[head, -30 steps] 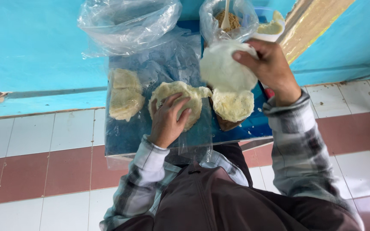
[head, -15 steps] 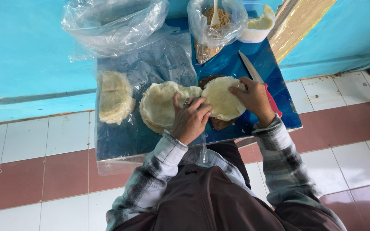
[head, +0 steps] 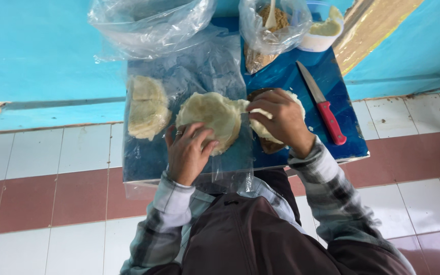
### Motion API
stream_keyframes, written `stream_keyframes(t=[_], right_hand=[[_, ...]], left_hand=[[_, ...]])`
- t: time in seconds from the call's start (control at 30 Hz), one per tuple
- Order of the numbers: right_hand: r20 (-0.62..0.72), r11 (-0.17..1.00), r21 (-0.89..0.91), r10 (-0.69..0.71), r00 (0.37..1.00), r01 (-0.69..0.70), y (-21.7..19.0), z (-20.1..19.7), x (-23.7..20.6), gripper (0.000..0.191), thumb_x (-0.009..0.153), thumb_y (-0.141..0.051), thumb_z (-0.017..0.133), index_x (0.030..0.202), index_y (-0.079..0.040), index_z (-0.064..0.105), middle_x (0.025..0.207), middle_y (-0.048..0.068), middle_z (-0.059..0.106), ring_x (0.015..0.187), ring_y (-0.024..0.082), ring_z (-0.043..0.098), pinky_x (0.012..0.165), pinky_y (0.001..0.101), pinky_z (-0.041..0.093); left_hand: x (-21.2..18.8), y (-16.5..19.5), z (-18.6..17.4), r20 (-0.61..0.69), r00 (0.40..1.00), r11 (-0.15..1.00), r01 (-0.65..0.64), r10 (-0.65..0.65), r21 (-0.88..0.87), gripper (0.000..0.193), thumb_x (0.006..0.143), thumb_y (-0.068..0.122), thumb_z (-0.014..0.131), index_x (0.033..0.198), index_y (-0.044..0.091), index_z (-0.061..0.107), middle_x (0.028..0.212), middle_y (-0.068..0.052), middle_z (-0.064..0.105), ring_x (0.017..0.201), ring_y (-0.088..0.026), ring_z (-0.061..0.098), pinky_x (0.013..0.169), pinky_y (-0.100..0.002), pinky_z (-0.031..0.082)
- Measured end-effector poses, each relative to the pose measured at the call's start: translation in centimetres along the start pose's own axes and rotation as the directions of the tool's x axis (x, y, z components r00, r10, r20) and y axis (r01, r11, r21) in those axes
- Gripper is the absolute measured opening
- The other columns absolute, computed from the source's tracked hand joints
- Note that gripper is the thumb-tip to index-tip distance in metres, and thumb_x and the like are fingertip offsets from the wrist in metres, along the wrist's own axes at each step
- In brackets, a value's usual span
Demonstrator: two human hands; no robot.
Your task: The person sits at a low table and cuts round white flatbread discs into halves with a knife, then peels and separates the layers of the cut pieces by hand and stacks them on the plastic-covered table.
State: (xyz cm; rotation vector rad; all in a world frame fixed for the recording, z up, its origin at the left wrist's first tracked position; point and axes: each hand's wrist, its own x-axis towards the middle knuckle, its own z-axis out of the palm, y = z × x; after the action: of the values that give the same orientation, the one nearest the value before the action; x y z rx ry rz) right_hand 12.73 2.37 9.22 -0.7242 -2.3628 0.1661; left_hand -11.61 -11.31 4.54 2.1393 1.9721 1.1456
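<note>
Three pale dough rounds lay on the blue surface (head: 342, 137): one apart (head: 147, 106), one (head: 211, 118) under the spread left hand (head: 187, 153). The right hand (head: 280, 119) pinched the third round's (head: 260, 130) edge, hiding most of it; one red-handled knife (head: 322, 104) lay beside.

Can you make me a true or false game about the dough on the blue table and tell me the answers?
1. The left hand lies on the middle dough round. True.
2. The knife has a green handle. False: its handle is red.
3. The right hand holds the knife. False: the knife lies alone on the table, right of that hand, which is on a dough piece.
4. Another dough round lies left of the hands, untouched. True.
5. A spoon stands in the bag of brown crumbs. True.
6. The table is yellow. False: it is blue.
</note>
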Motion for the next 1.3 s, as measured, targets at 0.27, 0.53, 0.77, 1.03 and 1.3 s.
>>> stream_keyframes(t=[0.27, 0.53, 0.77, 1.03, 1.3], right_hand=[[0.308, 0.988, -0.100, 0.144, 0.940, -0.119, 2.5, 4.0, 4.5, 0.019, 0.086, -0.020, 0.081, 0.105, -0.019, 0.079, 0.097, 0.000, 0.076, 0.100, 0.021, 0.066, 0.102, 0.0411, 0.047], [0.239, 0.965, 0.214, -0.200, 0.950, 0.149, -0.3, 3.3, 4.5, 0.024, 0.075, -0.022, 0.085, 0.097, -0.015, 0.077, 0.113, 0.005, 0.072, 0.109, 0.029, 0.063, 0.094, 0.0437, 0.046], [0.420, 0.955, 0.293, -0.160, 0.893, 0.034, -2.1, 4.2, 4.0, 0.023, 0.078, -0.030, 0.084, 0.096, -0.017, 0.079, 0.108, 0.001, 0.071, 0.110, 0.026, 0.062, 0.096, 0.0418, 0.048], [0.341, 0.935, 0.321, 0.035, 0.940, -0.151, -1.8, 6.5, 4.9, 0.023, 0.094, -0.027, 0.075, 0.109, -0.010, 0.072, 0.096, 0.006, 0.075, 0.086, 0.024, 0.076, 0.075, 0.0360, 0.059], [0.286, 0.970, 0.190, -0.202, 0.937, 0.151, -2.3, 7.0, 5.5, 0.031, 0.081, -0.026, 0.079, 0.107, -0.009, 0.075, 0.095, 0.012, 0.074, 0.082, 0.034, 0.072, 0.068, 0.0440, 0.055]], left_hand=[[0.8, 0.0, 0.3, 0.000, 0.997, 0.995, -0.081, 0.081, -0.056, 0.015, 0.083, 0.029, 0.080, 0.091, 0.018, 0.075, 0.111, 0.001, 0.071, 0.105, -0.026, 0.066, 0.113, -0.061, 0.025], [0.8, -2.2, 1.1, 0.022, 0.998, 0.980, -0.049, 0.055, -0.194, 0.027, 0.079, 0.033, 0.083, 0.099, 0.015, 0.076, 0.116, -0.003, 0.070, 0.105, -0.027, 0.067, 0.109, -0.059, 0.031], [1.4, -2.0, 0.9, 0.018, 0.999, 0.985, -0.043, 0.047, -0.169, 0.009, 0.090, 0.019, 0.077, 0.092, 0.014, 0.070, 0.105, 0.001, 0.072, 0.099, -0.024, 0.068, 0.111, -0.054, 0.035], [0.6, 0.1, 0.1, -0.292, 0.948, 0.977, -0.169, 0.125, -0.133, 0.011, 0.098, 0.016, 0.070, 0.102, 0.007, 0.064, 0.106, -0.006, 0.064, 0.101, -0.029, 0.063, 0.099, -0.046, 0.043], [-2.1, 0.2, 1.2, -0.163, 0.965, 0.975, -0.189, 0.206, 0.112, 0.027, 0.097, 0.013, 0.068, 0.123, 0.007, 0.071, 0.124, -0.004, 0.069, 0.115, -0.019, 0.066, 0.113, -0.051, 0.033]])
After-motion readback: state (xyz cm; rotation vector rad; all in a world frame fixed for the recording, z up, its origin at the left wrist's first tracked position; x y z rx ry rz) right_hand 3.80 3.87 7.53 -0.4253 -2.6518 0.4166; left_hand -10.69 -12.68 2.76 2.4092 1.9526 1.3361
